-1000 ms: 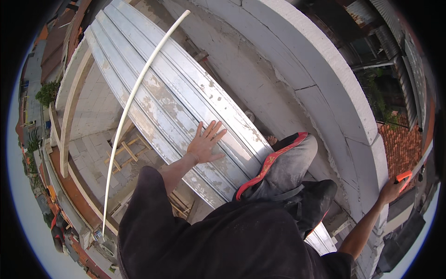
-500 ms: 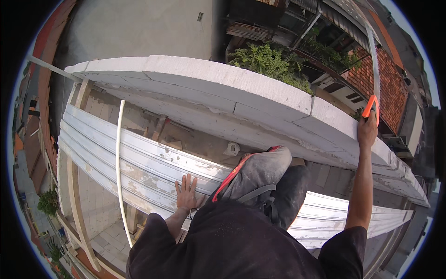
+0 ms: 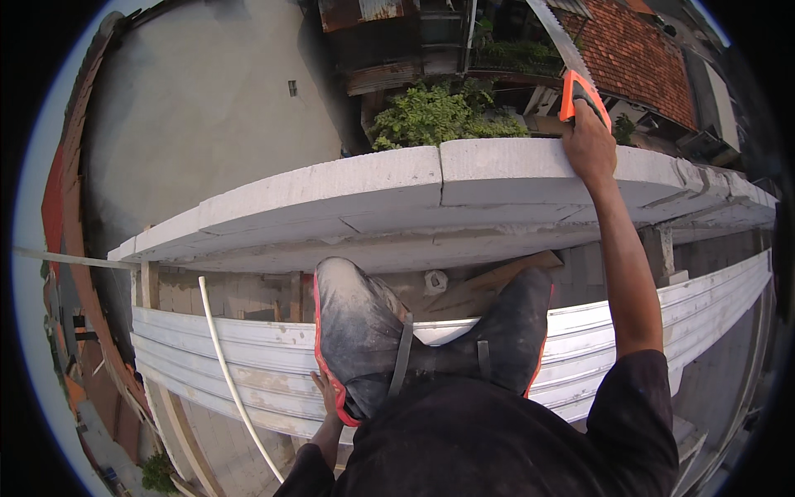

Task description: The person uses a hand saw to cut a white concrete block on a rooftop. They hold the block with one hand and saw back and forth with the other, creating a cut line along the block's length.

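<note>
My right hand (image 3: 590,137) grips the orange handle (image 3: 568,98) of a hand saw, whose long toothed blade (image 3: 556,35) points away over the top of the pale block wall (image 3: 505,161). That hand sits at the wall's upper edge. My left hand (image 3: 326,391), partly hidden by my left knee (image 3: 348,306), rests with fingers apart on the ridged metal plank (image 3: 190,346) on which I sit, in dusty trousers with red side stripes. A white pipe (image 3: 219,356) lies across the plank to the left of that hand.
Below the plank are wooden posts (image 3: 170,414), boards (image 3: 532,267), a small pale bag (image 3: 435,282) and the floor. Past the wall lie a grey flat surface (image 3: 207,99) far down, leafy plants (image 3: 426,116), rusty sheet roofs and a tiled roof (image 3: 629,62).
My view has swung round to face the wall squarely. My right hand with the saw has moved forward to the wall's top. My left hand is now partly behind my knee.
</note>
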{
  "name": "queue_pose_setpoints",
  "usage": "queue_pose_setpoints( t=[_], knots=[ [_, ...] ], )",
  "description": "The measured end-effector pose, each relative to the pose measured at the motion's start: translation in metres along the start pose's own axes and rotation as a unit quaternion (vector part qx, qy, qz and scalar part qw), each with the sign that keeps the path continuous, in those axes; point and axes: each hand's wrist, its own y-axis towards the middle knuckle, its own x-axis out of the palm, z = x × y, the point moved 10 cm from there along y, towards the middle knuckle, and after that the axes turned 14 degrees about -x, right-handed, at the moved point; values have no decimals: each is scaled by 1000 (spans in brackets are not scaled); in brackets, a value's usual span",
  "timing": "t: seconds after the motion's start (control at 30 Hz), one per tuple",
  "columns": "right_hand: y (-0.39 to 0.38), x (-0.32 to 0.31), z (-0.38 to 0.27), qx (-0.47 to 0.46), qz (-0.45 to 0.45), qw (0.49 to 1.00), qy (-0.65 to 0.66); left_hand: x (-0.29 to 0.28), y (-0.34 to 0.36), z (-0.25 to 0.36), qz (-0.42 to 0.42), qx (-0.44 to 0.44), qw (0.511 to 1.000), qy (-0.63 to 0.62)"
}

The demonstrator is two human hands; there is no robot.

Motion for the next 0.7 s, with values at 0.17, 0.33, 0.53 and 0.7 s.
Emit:
queue_pose_setpoints(
  t=[0.17, 0.33, 0.53, 0.7],
  knots=[
    [5, -1, -2, 43, -65, 996, -37, -85, 19, 77, 67, 104, 978, 170],
    [6, 11, -29, 95, -95, 987, -92, -127, 84, 45, 23, 133, 971, 200],
    [12, 1, -45, 113, -71, 981, -138, -103, 91, 42, -3, 149, 966, 211],
    [0, 3, -45, 121, -76, 985, -101, -109, 97, 45, -48, 109, 954, 275]
  ],
)
